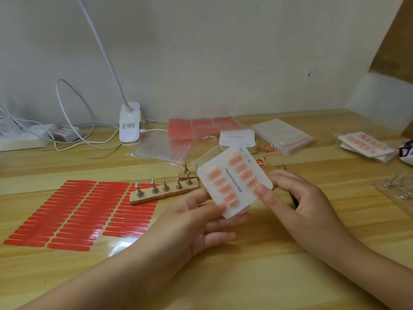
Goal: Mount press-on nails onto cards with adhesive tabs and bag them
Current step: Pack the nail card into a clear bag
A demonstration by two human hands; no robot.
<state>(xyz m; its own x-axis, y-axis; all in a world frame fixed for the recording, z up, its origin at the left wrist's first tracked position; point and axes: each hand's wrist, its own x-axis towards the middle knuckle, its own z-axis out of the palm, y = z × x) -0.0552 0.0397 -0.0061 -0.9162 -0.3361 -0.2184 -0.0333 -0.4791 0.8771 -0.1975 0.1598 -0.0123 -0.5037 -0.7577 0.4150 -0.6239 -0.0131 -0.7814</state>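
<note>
A: Both forearms come in from the bottom edge over the pale wooden table (257,276). Left hand (196,220) and right hand (297,198)?

B: Each pinches the white nail card (234,186) at centre frame, lifted, two rows of peach nails on it.

A: And the surface?

B: Red adhesive tab sheet (73,211) lower left, wooden nail stand (164,190) beside it, clear bags (283,133) upper right, white lamp (130,121) against a plain grey wall (201,52).

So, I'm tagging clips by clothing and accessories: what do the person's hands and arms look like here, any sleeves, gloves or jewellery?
Both the left hand and the right hand are bare: no gloves, and no rings show on the visible fingers. Both forearms are uncovered to the frame's edge, with no sleeve, watch or bracelet in view. The fingernails look short and unpainted, as far as the slightly soft picture shows.
</note>
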